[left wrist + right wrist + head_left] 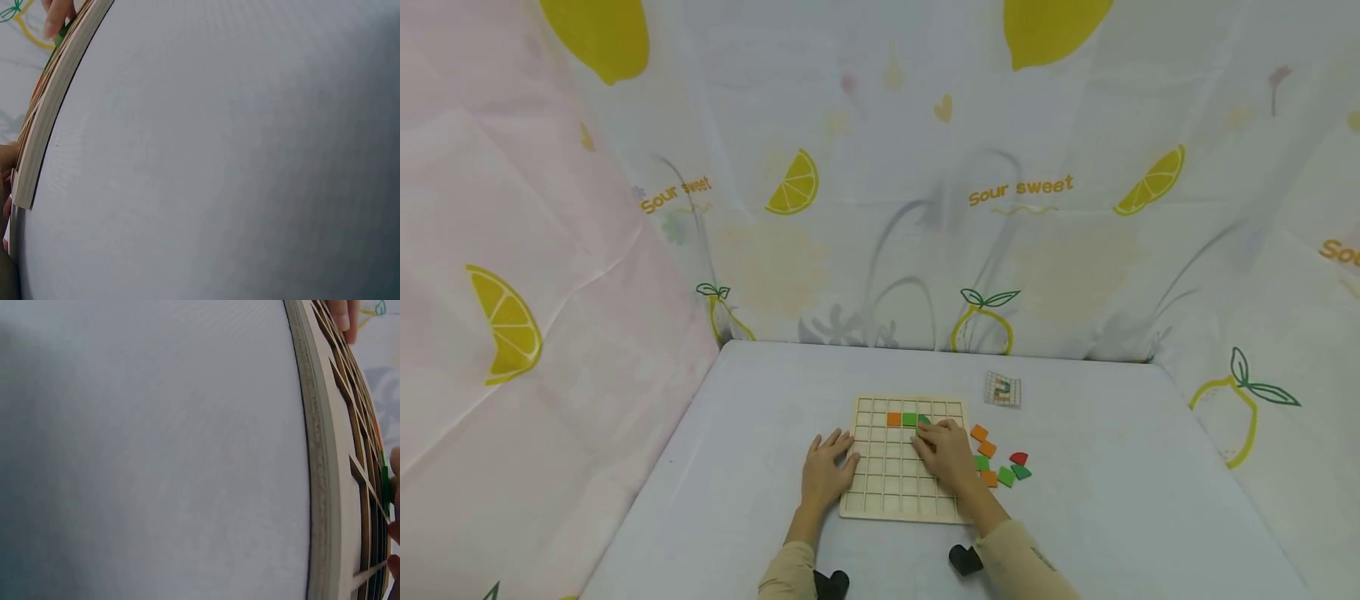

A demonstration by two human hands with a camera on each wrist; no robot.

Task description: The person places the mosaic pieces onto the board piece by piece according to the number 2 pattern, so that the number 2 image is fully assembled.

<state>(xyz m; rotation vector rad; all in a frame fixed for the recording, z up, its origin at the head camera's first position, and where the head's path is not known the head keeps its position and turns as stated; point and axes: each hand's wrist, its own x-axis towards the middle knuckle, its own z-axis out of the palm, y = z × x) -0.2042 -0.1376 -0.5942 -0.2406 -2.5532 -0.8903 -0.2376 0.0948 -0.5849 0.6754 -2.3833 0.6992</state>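
Note:
A wooden grid board (880,458) lies on the table. In its upper rows sit an orange square (893,419) and a green square (909,419), side by side. My right hand (951,460) is over the board's right half, its fingertips pinching a green piece (385,484) at the grid, just right of the green square; the fingers partly cover the piece. With fingers spread, my left hand (826,473) rests at the board's left edge, thumb against the rim. The left wrist view shows the board's edge (47,119) from the side.
Right of the board lie loose pieces: orange squares (987,449), green squares (1006,476), a red rounded piece (1018,458) and a green rounded one (1021,472). A small patterned card (1003,390) lies behind them. Black objects (965,560) are near the forearms.

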